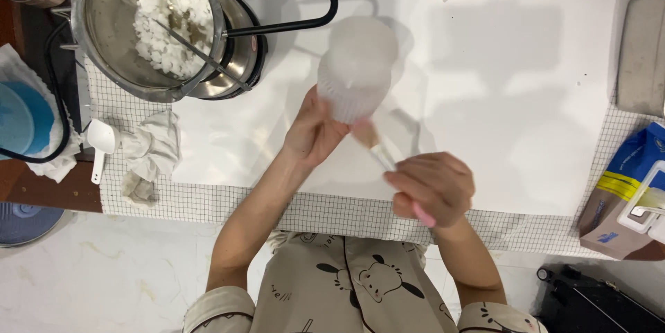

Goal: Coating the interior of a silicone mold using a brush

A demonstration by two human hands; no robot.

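Right hand [431,189] at 5 o'clock pinched a small brush [377,151], bristles angled into the frosted cup [355,70]. Left hand [315,131] gripped that cup at centre, tilted, apparently to expose its inside. Bowl of white chunks [170,25] sat at 10 o'clock.

A white sheet [526,97] covers the middle of the grid-patterned white tablecloth [346,212], with dark brown wooden tabletop [41,191] bare at the left edge. Below lies pale marbled floor [104,277]. Soft overhead light casts faint shadows.
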